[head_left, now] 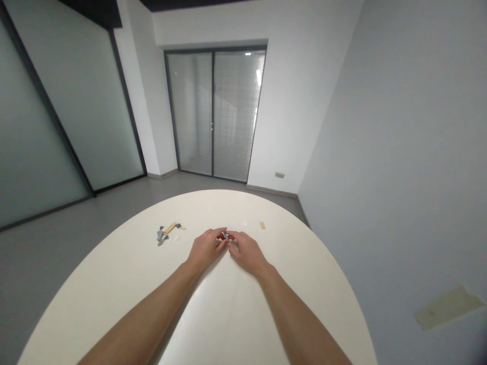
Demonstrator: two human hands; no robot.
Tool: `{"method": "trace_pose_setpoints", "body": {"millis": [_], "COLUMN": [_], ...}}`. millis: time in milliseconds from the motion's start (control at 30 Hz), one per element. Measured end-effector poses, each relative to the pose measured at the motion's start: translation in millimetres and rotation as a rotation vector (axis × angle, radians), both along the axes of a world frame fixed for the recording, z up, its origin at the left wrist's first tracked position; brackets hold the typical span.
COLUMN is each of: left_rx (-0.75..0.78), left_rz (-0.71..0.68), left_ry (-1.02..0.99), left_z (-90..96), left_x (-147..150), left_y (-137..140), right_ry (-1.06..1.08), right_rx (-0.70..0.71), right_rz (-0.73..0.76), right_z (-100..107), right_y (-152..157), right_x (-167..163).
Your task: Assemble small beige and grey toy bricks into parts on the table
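Both hands meet over the middle of the white round table (224,314). Between their fingertips is a small grey piece (225,235), mostly covered, so its exact kind cannot be made out. My left hand (207,248) pinches it from the left, fingers curled. My right hand (245,251) closes on it from the right, thumb and fingers bent inward. To the left lies a small cluster of loose parts: a yellow bar-shaped piece (169,228), a grey piece (160,235) and a dark piece (178,225), with a few pale bits beside them.
A flat tan piece (262,225) lies on the table right of my hands. The table's curved far edge faces a glass door (213,116) with blinds. A grey wall (403,152) stands close on the right, and frosted glass panels (76,91) on the left.
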State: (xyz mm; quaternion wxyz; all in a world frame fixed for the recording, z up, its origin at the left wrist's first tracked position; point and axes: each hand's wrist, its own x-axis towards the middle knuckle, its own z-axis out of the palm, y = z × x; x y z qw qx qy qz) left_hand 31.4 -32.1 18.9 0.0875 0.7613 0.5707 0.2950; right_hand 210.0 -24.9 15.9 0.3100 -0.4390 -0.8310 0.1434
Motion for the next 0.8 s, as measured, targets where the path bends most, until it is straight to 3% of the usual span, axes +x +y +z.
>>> {"method": "trace_pose_setpoints", "body": {"millis": [267,800], "left_rx": [0.03,0.042], "left_rz": [-0.012,-0.041], "left_ry": [-0.003,-0.022], "left_z": [-2.5,-2.0], "left_x": [-0.8,0.6], "left_y": [1.3,1.4], "right_ry": [0.006,-0.043], "right_rx": [0.01,0.018], "right_rz": [0.011,-0.118], "right_z": [2.3,-2.5], "right_y": [-1.1,3.1], "right_x": [0.1,0.0]}}
